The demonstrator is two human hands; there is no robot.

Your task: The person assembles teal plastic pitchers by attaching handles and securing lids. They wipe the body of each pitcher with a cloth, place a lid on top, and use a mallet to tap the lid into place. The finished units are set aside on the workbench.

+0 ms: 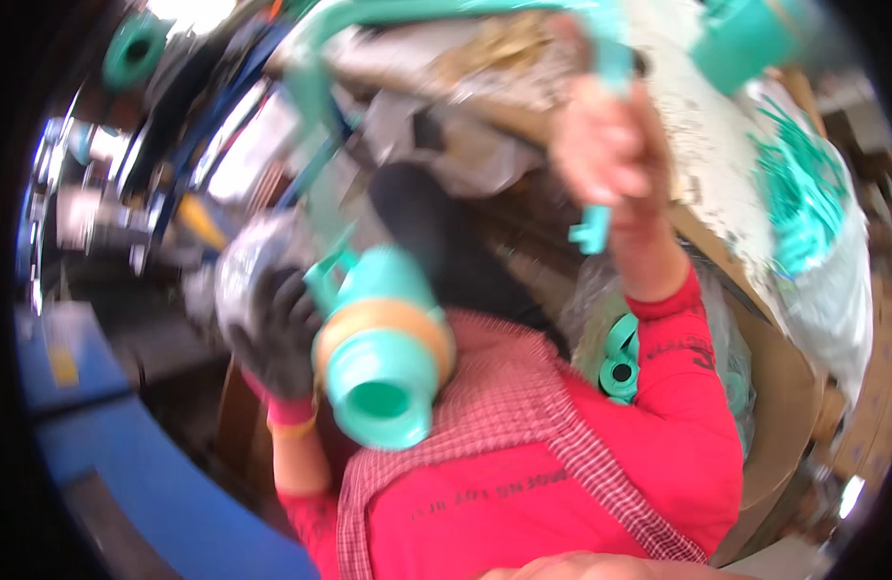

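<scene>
The gloved left hand (272,333) has its fingers curled against the handle side of the teal vessel (383,362), tilted before the checked apron (504,372). The bare right hand (615,145), raised and blurred, appears part-bent around a teal strip (591,230). Recommended: steady the vessel; keep the strip clear of its mouth.

A tan-banded green vessel (383,333) is touched on its left side by the gloved left hand (277,333). Above and right of the vessel, a green strip (590,230) is gripped by the bare right hand (615,145). Well to the vessel's right, thin green strands (802,198) are held in a white sack (837,300).
</scene>
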